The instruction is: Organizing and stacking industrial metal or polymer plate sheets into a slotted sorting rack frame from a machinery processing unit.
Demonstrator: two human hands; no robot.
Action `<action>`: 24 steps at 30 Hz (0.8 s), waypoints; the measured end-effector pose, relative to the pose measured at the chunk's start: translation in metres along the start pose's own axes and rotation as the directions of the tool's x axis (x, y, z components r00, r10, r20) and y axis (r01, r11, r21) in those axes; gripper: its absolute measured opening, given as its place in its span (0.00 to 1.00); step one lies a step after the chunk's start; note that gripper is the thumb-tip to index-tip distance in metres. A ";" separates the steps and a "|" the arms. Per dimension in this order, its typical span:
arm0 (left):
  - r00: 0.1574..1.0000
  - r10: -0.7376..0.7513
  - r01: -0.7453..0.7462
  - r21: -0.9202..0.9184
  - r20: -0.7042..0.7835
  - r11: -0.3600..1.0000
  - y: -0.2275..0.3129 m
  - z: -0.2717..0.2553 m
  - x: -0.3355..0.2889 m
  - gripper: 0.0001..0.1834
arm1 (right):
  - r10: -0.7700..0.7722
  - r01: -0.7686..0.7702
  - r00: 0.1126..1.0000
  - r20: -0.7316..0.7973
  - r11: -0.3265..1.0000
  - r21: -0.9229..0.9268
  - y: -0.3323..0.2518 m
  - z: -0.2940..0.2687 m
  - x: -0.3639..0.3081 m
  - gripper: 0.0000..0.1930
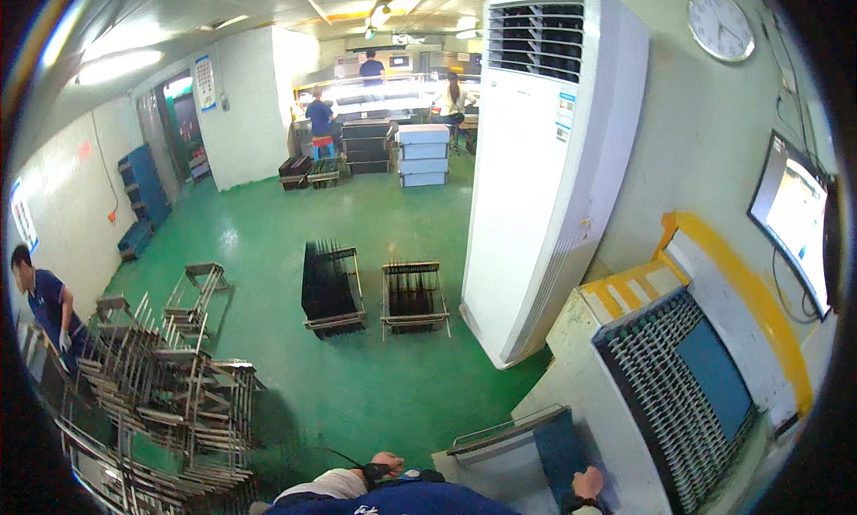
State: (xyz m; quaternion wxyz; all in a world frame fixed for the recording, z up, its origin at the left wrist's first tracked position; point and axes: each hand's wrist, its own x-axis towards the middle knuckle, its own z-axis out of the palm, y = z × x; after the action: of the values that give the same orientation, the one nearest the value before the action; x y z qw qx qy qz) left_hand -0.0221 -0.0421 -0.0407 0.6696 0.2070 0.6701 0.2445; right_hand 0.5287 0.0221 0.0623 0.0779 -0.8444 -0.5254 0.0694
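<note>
At the lower edge, my right hand (586, 483) is closed at the right edge of a flat, dark blue panel (555, 451). The panel lies over a grey, metal-rimmed tray (495, 466) at the front of the machine. My left hand (386, 462) is close to my body, left of the tray, with a dark band at the wrist. Its fingers are too small and partly hidden to read. Beyond my right hand, a second blue panel (714, 381) rests on the sloping roller bed (665, 372).
A tall white air conditioner (544, 185) stands ahead on the right. Two racks of dark panels (330, 287) stand on the green floor. Metal frames (192, 390) pile up at left, beside a person (55, 305). A screen (793, 216) hangs at right. Other people sit farther back.
</note>
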 end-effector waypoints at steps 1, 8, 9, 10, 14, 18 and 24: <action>1.000 0.002 -0.002 -0.002 0.008 1.000 -0.008 -0.004 0.011 0.14 | -0.022 0.022 1.000 0.021 1.000 -0.012 0.003 -0.004 0.006 0.17; 0.994 -0.007 0.012 0.041 -0.105 0.999 0.007 0.007 0.001 0.12 | -0.054 0.087 0.987 0.149 0.971 -0.224 -0.033 -0.128 -0.030 0.24; 0.995 -0.007 0.010 0.031 -0.100 0.999 0.000 0.003 0.011 0.12 | -0.059 0.092 0.988 0.145 0.968 -0.232 -0.053 -0.164 -0.039 0.24; 0.998 -0.030 0.027 -0.053 -0.058 0.998 -0.005 -0.001 0.024 0.12 | -0.026 0.055 0.993 0.112 0.964 -0.260 -0.065 -0.192 -0.047 0.24; 0.999 -0.035 0.034 -0.074 -0.012 0.997 -0.007 -0.008 0.029 0.11 | -0.009 0.013 1.000 0.022 0.979 -0.204 -0.042 -0.217 -0.043 0.24; 0.996 -0.059 0.051 -0.111 -0.065 0.992 -0.009 -0.012 0.031 0.11 | 0.022 -0.021 0.995 0.100 1.000 -0.012 -0.001 -0.247 -0.041 0.28; 0.989 -0.048 0.053 0.036 -0.141 0.998 0.010 -0.007 0.014 0.12 | -0.140 0.239 0.732 -0.667 0.969 0.060 0.035 -0.243 -0.067 0.24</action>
State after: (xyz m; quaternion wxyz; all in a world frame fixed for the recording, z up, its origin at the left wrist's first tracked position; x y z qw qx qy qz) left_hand -0.0300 -0.0263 -0.0458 0.6226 0.1855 0.7252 0.2280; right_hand 0.5788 -0.0681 0.2955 0.3240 -0.7487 -0.5415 -0.2031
